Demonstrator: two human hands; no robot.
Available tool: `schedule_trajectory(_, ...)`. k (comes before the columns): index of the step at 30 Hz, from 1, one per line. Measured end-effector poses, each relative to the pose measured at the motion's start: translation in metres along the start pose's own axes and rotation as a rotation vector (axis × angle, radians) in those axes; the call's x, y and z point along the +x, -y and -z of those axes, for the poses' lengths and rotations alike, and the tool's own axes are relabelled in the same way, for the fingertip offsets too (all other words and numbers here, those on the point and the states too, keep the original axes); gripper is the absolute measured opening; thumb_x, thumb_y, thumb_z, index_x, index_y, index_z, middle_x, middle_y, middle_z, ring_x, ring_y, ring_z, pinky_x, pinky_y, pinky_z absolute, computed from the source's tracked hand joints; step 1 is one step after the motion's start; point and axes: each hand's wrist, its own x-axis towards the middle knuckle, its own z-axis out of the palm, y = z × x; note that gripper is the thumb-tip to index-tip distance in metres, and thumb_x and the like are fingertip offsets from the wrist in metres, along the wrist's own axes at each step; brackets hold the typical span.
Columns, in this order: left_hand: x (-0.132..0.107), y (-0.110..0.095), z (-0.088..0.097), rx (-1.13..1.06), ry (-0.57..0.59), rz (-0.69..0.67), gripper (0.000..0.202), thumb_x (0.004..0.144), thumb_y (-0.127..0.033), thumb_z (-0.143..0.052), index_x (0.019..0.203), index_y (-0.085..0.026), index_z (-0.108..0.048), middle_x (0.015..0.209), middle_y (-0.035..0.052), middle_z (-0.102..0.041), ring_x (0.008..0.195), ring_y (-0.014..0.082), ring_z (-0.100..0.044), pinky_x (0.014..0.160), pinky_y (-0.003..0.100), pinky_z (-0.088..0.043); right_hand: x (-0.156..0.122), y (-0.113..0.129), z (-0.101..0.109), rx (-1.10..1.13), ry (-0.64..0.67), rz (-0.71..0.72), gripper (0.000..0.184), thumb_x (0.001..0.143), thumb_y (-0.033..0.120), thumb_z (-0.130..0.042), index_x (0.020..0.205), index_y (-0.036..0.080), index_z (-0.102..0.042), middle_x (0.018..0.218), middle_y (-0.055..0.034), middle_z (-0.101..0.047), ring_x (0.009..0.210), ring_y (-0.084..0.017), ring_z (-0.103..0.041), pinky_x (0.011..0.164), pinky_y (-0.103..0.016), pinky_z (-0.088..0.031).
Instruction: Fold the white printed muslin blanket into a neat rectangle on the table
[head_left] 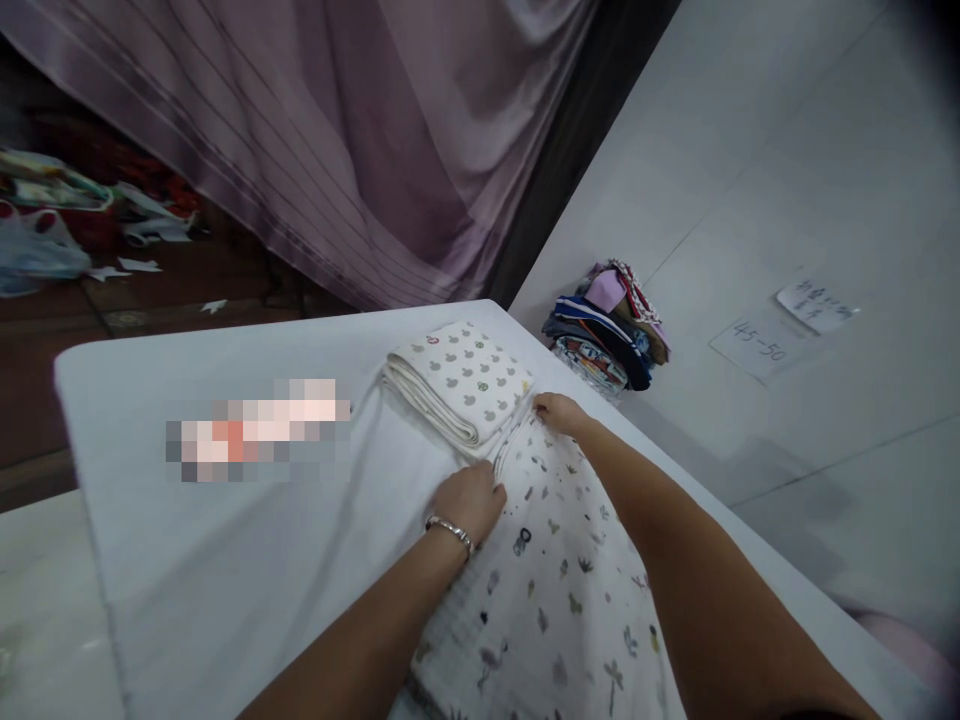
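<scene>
A white muslin cloth [551, 580] printed with small plants and animals lies over the near part of the table, towards me. My left hand [472, 500], with a bracelet on its wrist, grips the left part of the cloth's far edge. At the right part of that edge my right hand [559, 412] pinches the fabric. Just beyond both hands rests a folded white cloth [465, 375] with grey apple-like prints, its stacked layers showing at the front side. The cloth's near end runs out of view.
The table has a white cover [210, 590]; a blurred-out item [262, 425] lies on its left. Folded clothes [604, 325] are piled beyond its right edge by the wall, which bears paper notes [761, 343]. A purple curtain [420, 130] hangs behind. Plastic bags [41, 245] sit at far left.
</scene>
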Motion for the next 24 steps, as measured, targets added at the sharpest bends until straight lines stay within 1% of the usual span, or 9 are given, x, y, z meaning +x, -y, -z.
schedule_trajectory(3,0.000,0.000,0.000,-0.004,0.001,-0.001,0.025,0.078,-0.033,-0.040,0.087,-0.019,-0.059,0.086,0.0105,-0.067,0.083,0.0259,-0.063,0.068,0.034,-0.045,0.000,0.001,0.000,-0.028,-0.022,-0.023,0.021,0.080,0.015,-0.048,0.094,0.020,-0.063,0.101,-0.0052,-0.064,0.090,-0.019,-0.055,0.079,-0.025,-0.040)
schedule_trajectory(6,0.000,-0.001,0.001,-0.001,0.004,0.007,0.025,0.078,-0.034,-0.040,0.087,-0.019,-0.058,0.085,0.0102,-0.067,0.082,0.0259,-0.063,0.068,0.035,-0.045,0.001,0.003,-0.002,-0.045,-0.039,-0.036,0.022,0.082,0.016,-0.047,0.097,0.019,-0.063,0.103,-0.0057,-0.063,0.092,-0.019,-0.055,0.080,-0.025,-0.040)
schedule_trajectory(9,-0.001,-0.001,0.002,0.004,0.020,0.007,0.026,0.079,-0.034,-0.039,0.088,-0.018,-0.058,0.086,0.0107,-0.067,0.083,0.0258,-0.063,0.068,0.035,-0.045,0.003,0.005,-0.002,-0.056,-0.034,-0.029,0.028,0.084,0.016,-0.045,0.106,0.022,-0.061,0.109,-0.0045,-0.062,0.097,-0.018,-0.055,0.084,-0.025,-0.040)
schedule_trajectory(12,-0.001,-0.002,0.004,0.003,0.032,0.009,0.027,0.079,-0.034,-0.039,0.089,-0.018,-0.058,0.088,0.0114,-0.067,0.084,0.0256,-0.063,0.069,0.035,-0.045,0.005,0.007,0.001,-0.112,0.007,-0.006,0.032,0.085,0.017,-0.043,0.112,0.025,-0.060,0.114,-0.0027,-0.060,0.100,-0.018,-0.055,0.085,-0.025,-0.041)
schedule_trajectory(15,-0.002,-0.003,0.005,0.000,0.029,0.017,0.026,0.079,-0.033,-0.039,0.089,-0.018,-0.058,0.088,0.0113,-0.067,0.084,0.0258,-0.063,0.069,0.035,-0.045,0.004,0.009,0.005,-0.195,0.039,0.034,0.030,0.087,0.019,-0.042,0.109,0.026,-0.062,0.113,-0.0021,-0.059,0.097,-0.017,-0.056,0.082,-0.024,-0.042)
schedule_trajectory(19,-0.002,-0.003,0.005,-0.004,0.039,0.018,0.026,0.079,-0.034,-0.039,0.089,-0.018,-0.058,0.088,0.0112,-0.067,0.085,0.0253,-0.063,0.069,0.034,-0.045,-0.001,0.010,0.008,-0.285,0.034,0.101,0.028,0.087,0.020,-0.042,0.107,0.026,-0.061,0.110,-0.0036,-0.058,0.093,-0.017,-0.056,0.075,-0.024,-0.044)
schedule_trajectory(21,-0.001,-0.003,0.005,-0.002,0.039,0.020,0.027,0.079,-0.034,-0.039,0.089,-0.019,-0.058,0.088,0.0112,-0.067,0.085,0.0252,-0.063,0.069,0.034,-0.045,-0.004,0.009,0.009,-0.311,0.016,0.125,0.025,0.087,0.020,-0.043,0.104,0.024,-0.061,0.110,-0.0048,-0.057,0.096,-0.018,-0.055,0.074,-0.024,-0.044)
schedule_trajectory(24,-0.001,-0.002,0.003,0.000,0.016,0.014,0.026,0.078,-0.033,-0.039,0.087,-0.019,-0.058,0.087,0.0108,-0.067,0.084,0.0254,-0.063,0.068,0.035,-0.045,-0.009,0.007,0.012,-0.326,-0.014,0.166,0.019,0.085,0.019,-0.046,0.097,0.021,-0.061,0.115,-0.0064,-0.054,0.104,-0.019,-0.050,0.076,-0.025,-0.043)
